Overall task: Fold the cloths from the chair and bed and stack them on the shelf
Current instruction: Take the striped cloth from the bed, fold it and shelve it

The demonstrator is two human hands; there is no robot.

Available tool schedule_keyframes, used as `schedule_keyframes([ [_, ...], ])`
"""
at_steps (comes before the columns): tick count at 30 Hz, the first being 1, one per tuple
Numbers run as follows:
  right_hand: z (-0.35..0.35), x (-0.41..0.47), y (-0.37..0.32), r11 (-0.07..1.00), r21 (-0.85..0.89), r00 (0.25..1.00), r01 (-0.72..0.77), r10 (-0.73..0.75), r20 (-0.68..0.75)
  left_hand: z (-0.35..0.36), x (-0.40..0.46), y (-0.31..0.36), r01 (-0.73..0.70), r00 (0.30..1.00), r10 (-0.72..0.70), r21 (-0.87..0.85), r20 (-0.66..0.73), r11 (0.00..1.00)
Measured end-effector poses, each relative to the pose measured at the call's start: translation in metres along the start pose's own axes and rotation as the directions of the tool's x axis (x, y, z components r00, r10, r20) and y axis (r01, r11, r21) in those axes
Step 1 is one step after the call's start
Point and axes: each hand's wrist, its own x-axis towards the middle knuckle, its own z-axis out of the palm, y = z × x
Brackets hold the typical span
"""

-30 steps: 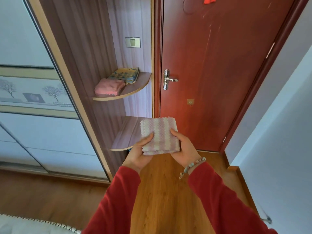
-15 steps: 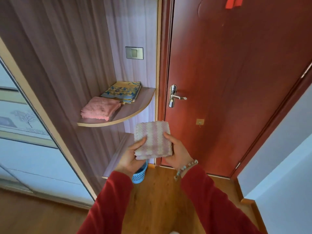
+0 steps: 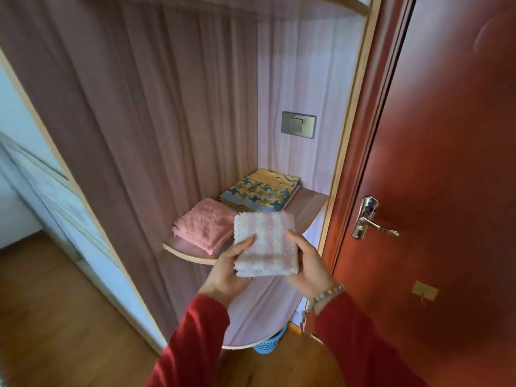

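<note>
You are standing in a home, in a corner of a room beside its door. A red-brown wooden door (image 3: 446, 163) with a lever handle (image 3: 368, 219), curved corner shelves (image 3: 307, 216) bearing folded cloths (image 3: 206, 227), a wall switch (image 3: 298, 124) and wood-plank flooring (image 3: 55, 317) mark it as domestic.

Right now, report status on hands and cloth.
Both hands, left and right, grip folded striped cloth. Held before shelf. Pink cloth already there.
</note>
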Motion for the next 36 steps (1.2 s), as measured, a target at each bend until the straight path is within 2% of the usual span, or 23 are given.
schedule_keyframes([
  [5, 0.014, 0.069, -0.008, 0.995, -0.042, 0.994, -0.088, 0.091, 0.065, -0.014, 0.018, 0.041, -0.064, 0.995, 0.065, 0.016, -0.074, 0.998],
  [10, 0.053, 0.139, -0.014, 0.971, -0.173, 0.985, -0.163, 0.171, 0.035, -0.028, 0.027, 0.094, -0.268, 0.939, 0.270, 0.040, -0.212, 0.963],
  [13, 0.078, 0.166, -0.020, 0.904, -0.404, 0.980, -0.143, 0.187, 0.073, -0.035, 0.025, 0.117, -0.333, 0.875, 0.378, 0.191, -0.302, 0.923],
  [17, 0.088, 0.206, -0.016, 0.803, -0.591, 0.991, -0.076, 0.127, 0.044, -0.050, 0.024, 0.125, -0.345, 0.772, 0.476, 0.352, -0.420, 0.870],
  [22, 0.084, 0.237, -0.001, 0.819, -0.560, 0.990, -0.126, 0.140, -0.017, -0.059, 0.032, 0.112, -0.293, 0.661, 0.515, 0.443, -0.546, 0.847],
  [25, 0.072, 0.244, 0.008, 0.728, -0.684, 0.997, -0.038, 0.073, 0.023, -0.061, 0.040, 0.103, -0.231, 0.572, 0.527, 0.493, -0.629, 0.839],
  [28, 0.064, 0.246, 0.008, 0.473, -0.872, 0.992, 0.129, -0.050, 0.120, -0.061, 0.048, 0.096, -0.156, 0.471, 0.562, 0.562, -0.680, 0.812],
  [31, 0.064, 0.244, -0.001, 0.303, -0.904, 0.953, 0.300, -0.138, 0.270, -0.064, 0.049, 0.098, 0.044, 0.287, 0.689, 0.727, -0.666, 0.685],
  [33, 0.069, 0.242, -0.003, 0.169, -0.887, 0.896, 0.431, -0.197, 0.398, -0.060, 0.050, 0.099, 0.205, 0.187, 0.819, 0.837, -0.542, 0.507],
  [34, 0.070, 0.241, -0.001, 0.114, -0.861, 0.859, 0.496, -0.214, 0.466, -0.058, 0.053, 0.098, 0.240, 0.170, 0.877, 0.882, -0.450, 0.406],
  [36, 0.070, 0.237, 0.008, 0.065, -0.791, 0.789, 0.608, -0.158, 0.593, -0.054, 0.063, 0.091, 0.291, 0.220, 0.919, 0.922, -0.326, 0.257],
])
